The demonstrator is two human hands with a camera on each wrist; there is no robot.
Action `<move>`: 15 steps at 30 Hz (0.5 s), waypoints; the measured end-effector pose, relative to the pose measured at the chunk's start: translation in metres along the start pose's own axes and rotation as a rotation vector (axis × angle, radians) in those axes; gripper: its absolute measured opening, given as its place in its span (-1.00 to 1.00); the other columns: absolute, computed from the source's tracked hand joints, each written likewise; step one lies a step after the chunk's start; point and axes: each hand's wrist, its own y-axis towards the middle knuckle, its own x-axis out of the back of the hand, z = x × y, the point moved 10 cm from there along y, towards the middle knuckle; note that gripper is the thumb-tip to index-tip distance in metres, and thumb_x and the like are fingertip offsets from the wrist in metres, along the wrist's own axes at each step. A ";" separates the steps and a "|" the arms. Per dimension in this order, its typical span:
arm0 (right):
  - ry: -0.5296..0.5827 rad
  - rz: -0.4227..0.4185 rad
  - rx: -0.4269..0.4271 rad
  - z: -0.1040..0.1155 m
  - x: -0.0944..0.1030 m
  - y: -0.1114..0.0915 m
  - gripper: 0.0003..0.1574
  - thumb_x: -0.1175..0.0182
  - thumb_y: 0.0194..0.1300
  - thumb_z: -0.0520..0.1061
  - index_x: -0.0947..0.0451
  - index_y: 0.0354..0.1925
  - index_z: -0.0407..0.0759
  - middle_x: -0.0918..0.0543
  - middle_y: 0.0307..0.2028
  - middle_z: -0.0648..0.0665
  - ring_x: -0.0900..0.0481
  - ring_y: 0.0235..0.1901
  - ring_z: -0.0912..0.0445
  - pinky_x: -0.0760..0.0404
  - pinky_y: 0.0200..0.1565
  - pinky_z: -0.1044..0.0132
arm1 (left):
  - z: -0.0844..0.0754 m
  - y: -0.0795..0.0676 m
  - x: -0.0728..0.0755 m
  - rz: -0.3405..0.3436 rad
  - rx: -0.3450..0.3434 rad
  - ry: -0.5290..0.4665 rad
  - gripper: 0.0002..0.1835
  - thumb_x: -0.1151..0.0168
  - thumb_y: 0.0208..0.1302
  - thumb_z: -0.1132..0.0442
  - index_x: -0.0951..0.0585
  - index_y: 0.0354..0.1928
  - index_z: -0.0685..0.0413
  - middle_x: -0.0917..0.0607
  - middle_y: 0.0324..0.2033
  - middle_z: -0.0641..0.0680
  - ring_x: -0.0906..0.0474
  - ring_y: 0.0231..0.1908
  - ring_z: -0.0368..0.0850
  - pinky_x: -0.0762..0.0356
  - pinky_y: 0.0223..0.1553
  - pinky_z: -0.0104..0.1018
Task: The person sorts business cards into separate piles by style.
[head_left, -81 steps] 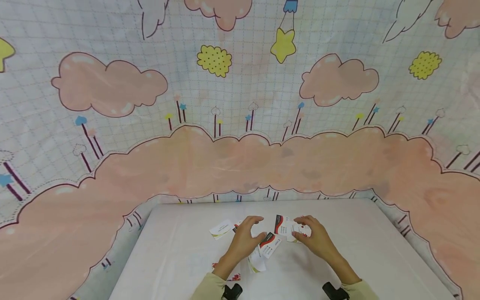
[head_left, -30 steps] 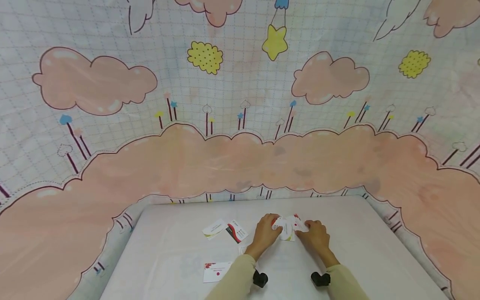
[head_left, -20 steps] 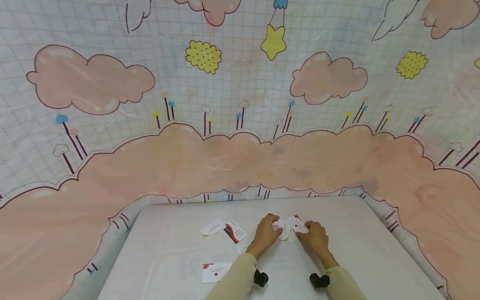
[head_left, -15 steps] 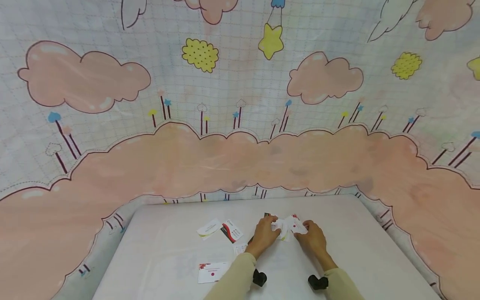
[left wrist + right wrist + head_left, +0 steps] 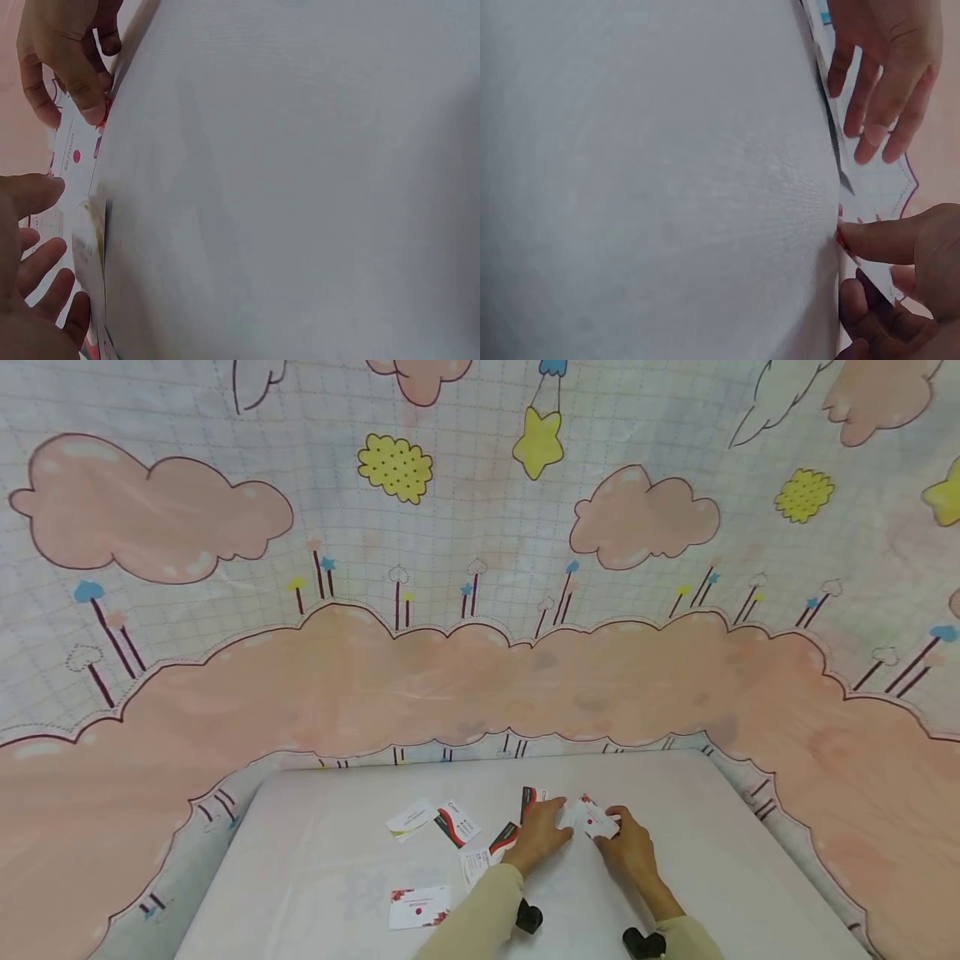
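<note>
Head view fwd-down, wrist views close

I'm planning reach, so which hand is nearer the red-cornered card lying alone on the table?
Left. The left hand is beyond the lone card and to its right; the right hand is farther right, pinching another red-cornered card.

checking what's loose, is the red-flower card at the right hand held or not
Held: the right hand pinches the card between thumb and fingers. Whether it clears the table, I cannot tell.

A cloud-printed backdrop [image 5: 450, 685] rises behind a white table [image 5: 315, 852].
</note>
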 end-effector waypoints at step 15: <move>-0.020 -0.014 0.009 -0.002 -0.001 -0.002 -0.36 -0.44 -0.01 -0.23 -0.50 0.06 -0.41 -0.64 -0.24 -0.34 -0.55 -0.41 0.06 -0.42 -0.41 0.31 | 0.000 0.004 -0.019 0.085 0.108 0.069 -0.41 -0.41 0.10 0.22 -0.54 0.23 0.07 -0.65 0.13 0.08 -0.44 0.13 0.06 -0.29 0.08 -0.08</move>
